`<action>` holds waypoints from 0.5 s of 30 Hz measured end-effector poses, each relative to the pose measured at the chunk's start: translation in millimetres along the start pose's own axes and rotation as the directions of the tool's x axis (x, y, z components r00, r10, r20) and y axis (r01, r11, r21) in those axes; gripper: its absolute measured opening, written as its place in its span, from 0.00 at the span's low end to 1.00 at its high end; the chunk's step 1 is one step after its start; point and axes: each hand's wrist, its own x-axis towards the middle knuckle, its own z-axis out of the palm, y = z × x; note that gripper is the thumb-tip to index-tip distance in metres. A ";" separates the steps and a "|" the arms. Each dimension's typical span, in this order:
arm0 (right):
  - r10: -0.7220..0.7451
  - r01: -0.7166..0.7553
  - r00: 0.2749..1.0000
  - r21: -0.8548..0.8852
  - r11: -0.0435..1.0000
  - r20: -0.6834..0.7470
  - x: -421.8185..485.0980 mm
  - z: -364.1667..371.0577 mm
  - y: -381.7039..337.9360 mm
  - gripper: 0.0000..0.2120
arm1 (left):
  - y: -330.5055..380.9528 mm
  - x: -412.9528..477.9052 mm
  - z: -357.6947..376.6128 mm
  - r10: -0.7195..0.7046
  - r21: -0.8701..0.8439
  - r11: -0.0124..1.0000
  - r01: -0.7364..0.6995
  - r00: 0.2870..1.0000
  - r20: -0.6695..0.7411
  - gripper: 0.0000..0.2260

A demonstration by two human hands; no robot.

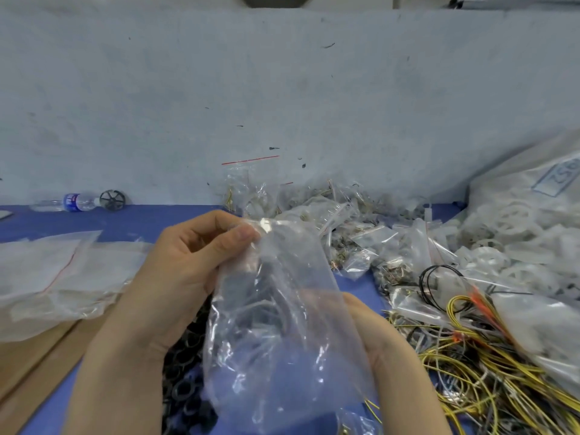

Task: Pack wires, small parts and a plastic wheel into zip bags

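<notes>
Bag: clear zip bag (276, 309) held up in the middle of the view, above the blue counter (125, 221); crinkled, its upper end by the left thumb, its lower part draped over the right hand. Dark shapes show through the film, but whether they lie inside or behind it cannot be told.
Left hand: left hand (185, 262) has its grip closed on the bag's top corner, thumb and curled fingers pinching the film.
Right hand: right hand (376, 343) sits behind and under the bag, mostly hidden by the plastic; how far its grip is open cannot be told.
Black parts: heap of small black rings (185, 372) on the counter below the hands, partly covered by the bag.
Wires: tangle of yellow wires (470, 356) at the lower right, with black wire (439, 277) looped near it and orange ends among them.
Packed bags: pile of small filled bags (361, 240) behind the held bag, reaching the back wall.
White wheels: white plastic wheels (508, 233) heaped at the right, beside a large sack (533, 183).
Flat bags: stack of empty bags (62, 277) at the left.
Far left: water bottle (69, 202) lying on its side, a black wheel (112, 200) just beside it.
</notes>
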 end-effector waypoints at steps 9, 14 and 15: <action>-0.158 0.255 0.822 0.107 0.961 -0.547 -30.4 -59.2 -18.1 0.04 | -8.8 8.8 -24.3 -0.013 0.121 0.991 0.049 0.961 -0.277 0.11; -0.263 0.352 0.781 0.051 0.935 -0.567 -64.4 -78.1 -32.6 0.04 | -3.6 7.6 -46.7 0.010 0.054 0.998 0.010 0.932 -0.362 0.13; -0.273 0.338 0.797 0.023 0.941 -0.538 -68.1 -75.0 -36.2 0.04 | -3.9 7.3 -44.6 0.012 0.068 0.998 0.013 0.934 -0.357 0.15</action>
